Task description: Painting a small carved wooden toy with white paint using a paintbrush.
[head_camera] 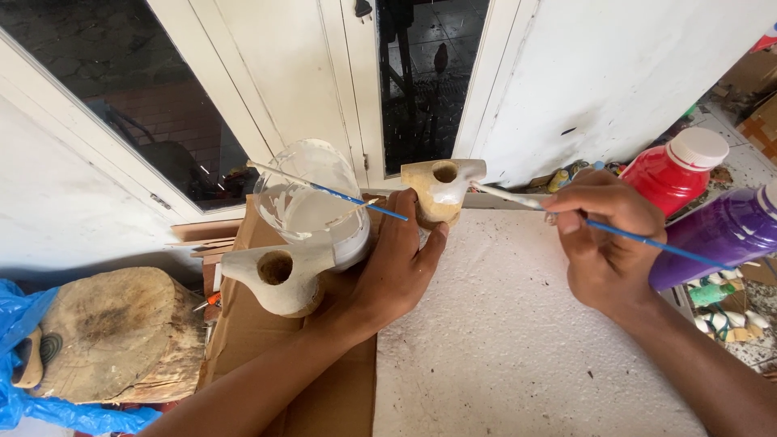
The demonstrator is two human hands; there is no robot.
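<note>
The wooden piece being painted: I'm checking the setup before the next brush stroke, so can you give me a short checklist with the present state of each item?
1. Left hand grips the wooden piece: ok.
2. Right hand holds the blue-handled brush, tip at the piece: ok.
3. White paint loaded on the bristles: cannot tell.
4. Clear paint container upright, with a second brush resting in it: ok.
5. Red bottle capped: ok.
6. Second wooden piece lying apart from the brush: ok.
</note>
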